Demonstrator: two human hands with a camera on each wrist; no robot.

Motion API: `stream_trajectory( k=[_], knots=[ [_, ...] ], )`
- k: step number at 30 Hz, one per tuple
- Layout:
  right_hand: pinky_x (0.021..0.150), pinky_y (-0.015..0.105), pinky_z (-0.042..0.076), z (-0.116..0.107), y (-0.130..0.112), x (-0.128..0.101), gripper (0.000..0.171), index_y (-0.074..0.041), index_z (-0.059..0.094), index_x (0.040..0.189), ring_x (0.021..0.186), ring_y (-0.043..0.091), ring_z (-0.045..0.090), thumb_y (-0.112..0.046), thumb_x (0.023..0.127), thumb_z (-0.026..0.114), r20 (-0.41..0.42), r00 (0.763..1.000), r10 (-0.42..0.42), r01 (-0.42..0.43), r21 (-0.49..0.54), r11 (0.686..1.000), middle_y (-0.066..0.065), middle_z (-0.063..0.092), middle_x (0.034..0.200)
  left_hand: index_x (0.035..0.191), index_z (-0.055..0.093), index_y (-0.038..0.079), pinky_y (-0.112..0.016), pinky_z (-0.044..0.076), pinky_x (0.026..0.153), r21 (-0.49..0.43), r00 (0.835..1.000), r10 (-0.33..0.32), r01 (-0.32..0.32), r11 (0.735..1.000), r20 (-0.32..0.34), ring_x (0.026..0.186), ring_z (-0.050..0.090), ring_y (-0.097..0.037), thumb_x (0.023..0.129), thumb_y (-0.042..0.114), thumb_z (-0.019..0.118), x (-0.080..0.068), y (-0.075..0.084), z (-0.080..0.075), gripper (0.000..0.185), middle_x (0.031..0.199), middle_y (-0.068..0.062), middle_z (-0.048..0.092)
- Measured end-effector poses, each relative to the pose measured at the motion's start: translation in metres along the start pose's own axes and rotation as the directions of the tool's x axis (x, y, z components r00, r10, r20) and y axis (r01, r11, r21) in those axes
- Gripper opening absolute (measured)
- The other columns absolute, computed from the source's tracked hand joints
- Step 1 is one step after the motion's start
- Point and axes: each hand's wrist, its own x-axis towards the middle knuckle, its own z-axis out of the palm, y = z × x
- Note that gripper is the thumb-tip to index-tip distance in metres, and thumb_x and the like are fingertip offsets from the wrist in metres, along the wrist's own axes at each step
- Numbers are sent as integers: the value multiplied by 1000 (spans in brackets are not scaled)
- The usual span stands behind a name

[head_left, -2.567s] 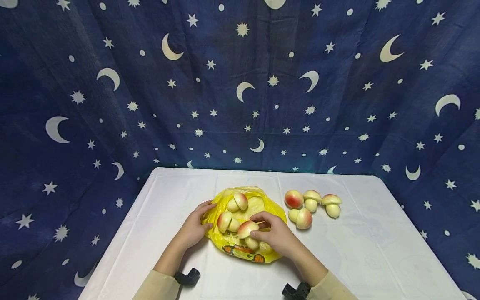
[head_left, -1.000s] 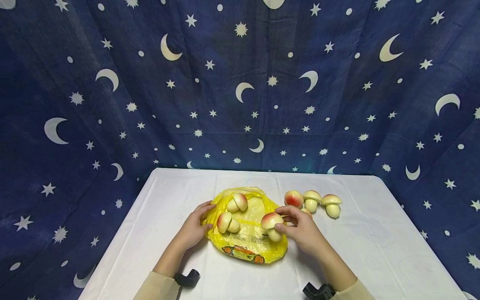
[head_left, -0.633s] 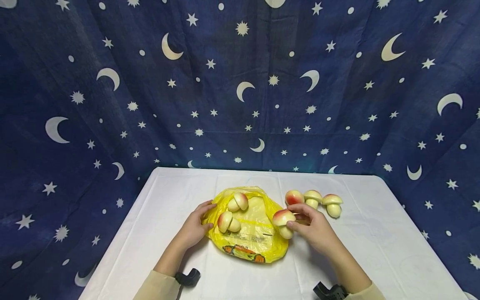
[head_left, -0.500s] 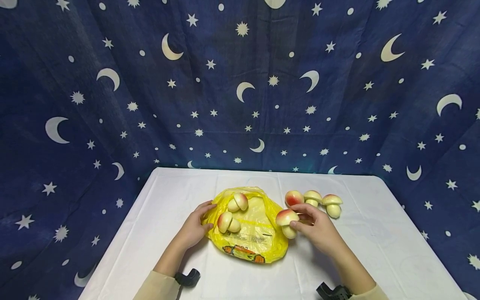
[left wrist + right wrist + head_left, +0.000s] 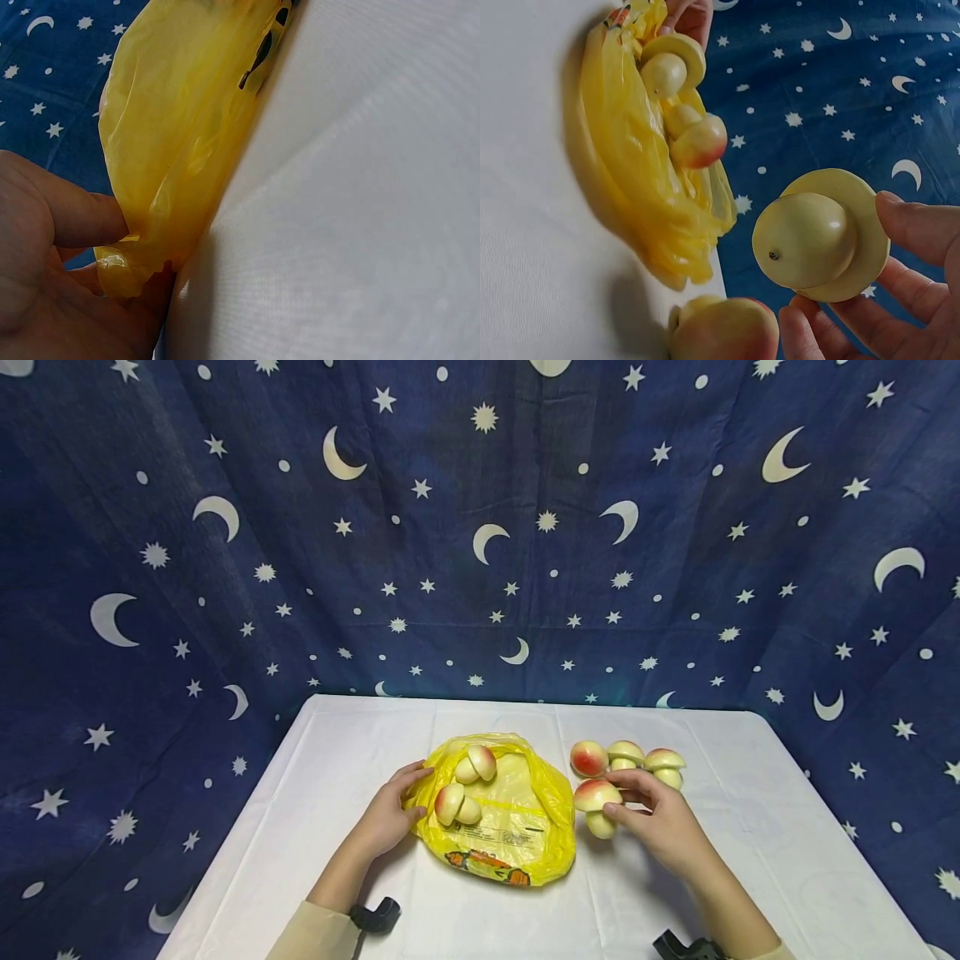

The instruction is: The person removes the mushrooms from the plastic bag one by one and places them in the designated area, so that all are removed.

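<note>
My left hand (image 5: 388, 810) pinches the left edge of a yellow plastic bag (image 5: 517, 860), its thumb over the film in the left wrist view. Two toy mushrooms lie at the bag's opening, one mushroom (image 5: 477, 764) behind the other mushroom (image 5: 453, 805). Just right of the bag, my right hand (image 5: 667, 827) holds a third toy mushroom (image 5: 596, 797) between thumb and fingers, red-tinged cap up and stem down. The right wrist view shows the round stem end of this held mushroom (image 5: 810, 240) facing the camera, raised off the table.
Behind the right hand, a red-topped mushroom (image 5: 588, 758), a second mushroom (image 5: 625, 752) and a third mushroom (image 5: 664, 760) stand in a row. Another mushroom (image 5: 724, 330) sits below the held one in the right wrist view. A starry blue cloth (image 5: 480, 527) hangs behind the white table (image 5: 360, 727).
My right hand has carried the mushroom rightward, from over the bag to beyond its right edge, covering a mushroom on the table. The left hand has stayed at the bag's edge.
</note>
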Motion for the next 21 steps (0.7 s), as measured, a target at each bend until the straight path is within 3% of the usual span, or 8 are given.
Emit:
stream_trajectory(
  k=[7, 15, 21],
  knots=[
    [84, 20, 61, -11, 4, -6, 43, -5, 70, 135, 103, 0, 70, -15, 95, 82, -37, 999, 4, -5, -28, 1000, 12, 75, 130, 152, 61, 14, -63, 25, 133, -3, 1000, -5, 5, 1000, 1, 164, 32, -39, 95, -4, 72, 0, 0, 0, 61, 173, -6, 41],
    [85, 16, 60, -22, 13, -12, 42, -3, 70, 133, 103, -5, 70, -10, 94, 83, -89, 996, -28, 25, -25, 999, -16, 74, 120, 152, 61, 15, -62, 25, 134, -7, 1000, 1, -1, 1000, -2, 164, 31, -38, 95, -4, 72, 0, -2, 0, 61, 173, -5, 41],
    [83, 15, 59, -28, 20, -16, 41, 0, 70, 133, 101, -5, 70, -9, 94, 82, -100, 994, -35, 32, -29, 999, -28, 70, 117, 152, 61, 14, -63, 26, 133, 1, 1000, 8, -8, 1000, -1, 163, 33, -40, 94, -5, 72, 0, -2, 0, 61, 173, -7, 42]
  ],
)
